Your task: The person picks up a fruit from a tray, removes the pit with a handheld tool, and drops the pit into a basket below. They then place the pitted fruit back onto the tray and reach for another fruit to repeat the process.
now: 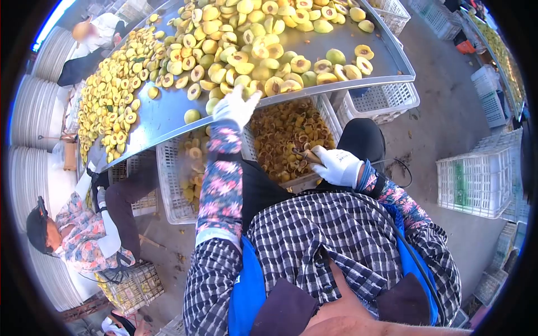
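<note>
My left hand (237,107), in a white glove, reaches to the near edge of a metal table (168,119). Its fingers are apart, right at the heap of halved yellow stone fruit (263,73), and nothing shows in its grip. Lower and to the right, my right hand (339,167), also gloved, is closed around a small brown tool (307,155), whose kind I cannot make out. Beneath it stands a crate (330,115) full of brownish, hollowed fruit pieces (288,131). Some of the halves on the table show brown centres.
A white crate (171,168) holding fruit stands left of my legs. Another crate (386,101) sits under the table's right corner, and stacked crates (473,182) stand farther right. A co-worker (92,229) sits at left; another person (95,36) is at the far left.
</note>
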### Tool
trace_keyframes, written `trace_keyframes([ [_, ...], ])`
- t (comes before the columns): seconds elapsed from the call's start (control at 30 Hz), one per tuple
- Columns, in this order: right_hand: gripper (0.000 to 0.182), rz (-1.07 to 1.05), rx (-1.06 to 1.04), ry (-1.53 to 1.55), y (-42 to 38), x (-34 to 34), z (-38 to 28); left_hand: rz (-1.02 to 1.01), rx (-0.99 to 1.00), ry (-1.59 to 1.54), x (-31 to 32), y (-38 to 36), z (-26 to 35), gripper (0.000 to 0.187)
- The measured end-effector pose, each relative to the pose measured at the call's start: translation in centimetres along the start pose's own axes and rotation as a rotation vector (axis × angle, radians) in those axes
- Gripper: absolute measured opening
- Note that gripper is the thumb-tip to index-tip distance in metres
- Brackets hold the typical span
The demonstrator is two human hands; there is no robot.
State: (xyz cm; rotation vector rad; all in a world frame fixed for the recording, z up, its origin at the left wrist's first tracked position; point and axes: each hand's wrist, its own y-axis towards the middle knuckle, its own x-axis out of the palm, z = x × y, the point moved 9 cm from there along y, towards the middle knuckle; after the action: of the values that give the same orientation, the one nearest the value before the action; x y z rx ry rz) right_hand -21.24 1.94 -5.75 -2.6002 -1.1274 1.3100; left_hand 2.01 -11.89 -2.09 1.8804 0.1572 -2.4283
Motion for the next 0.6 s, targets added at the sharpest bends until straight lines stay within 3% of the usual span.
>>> trace_keyframes([
  [0.13,0.034,0.078,-0.038,0.027,-0.5,0.2,0.6,0.039,-0.039,0.065,1.4,1.9,1.0,0.065],
  [0.2,0.034,0.052,-0.026,0.074,-0.8,0.4,0.9,0.043,0.037,-0.167,1.4,2.1,0.6,0.064],
  [0.23,0.034,0.082,-0.052,0.087,-0.9,0.3,0.7,-0.047,-0.023,-0.341,1.0,1.7,0.3,0.065],
  [0.27,0.034,0.088,-0.056,0.089,-0.8,0.0,0.6,0.065,-0.037,-0.428,0.9,1.9,-0.8,0.054],
  [0.37,0.034,0.147,-0.093,0.128,-0.6,-1.0,-0.1,0.093,-0.05,-1.659,3.1,2.7,-3.9,0.031],
  [0.4,0.034,0.145,-0.098,0.13,-0.4,-1.4,-0.5,0.008,0.002,-1.88,3.4,2.2,-4.0,0.033],
  [0.47,0.035,0.145,-0.131,0.242,0.1,-3.2,-2.4,-0.104,-0.2,-2.362,1.7,-1.1,-0.3,0.031],
  [0.5,0.036,0.203,-0.167,0.256,0.2,-4.4,-3.6,-0.291,-0.186,-2.606,2.7,-1.0,0.6,0.032],
  [0.53,0.036,0.197,-0.167,0.253,0.6,-5.0,-4.4,-0.144,-0.39,-2.699,2.4,-2.4,1.6,0.035],
  [0.6,0.038,0.34,-0.215,0.313,1.1,-7.1,-5.7,-0.159,-0.331,-2.682,1.8,-3.8,3.9,0.038],
])
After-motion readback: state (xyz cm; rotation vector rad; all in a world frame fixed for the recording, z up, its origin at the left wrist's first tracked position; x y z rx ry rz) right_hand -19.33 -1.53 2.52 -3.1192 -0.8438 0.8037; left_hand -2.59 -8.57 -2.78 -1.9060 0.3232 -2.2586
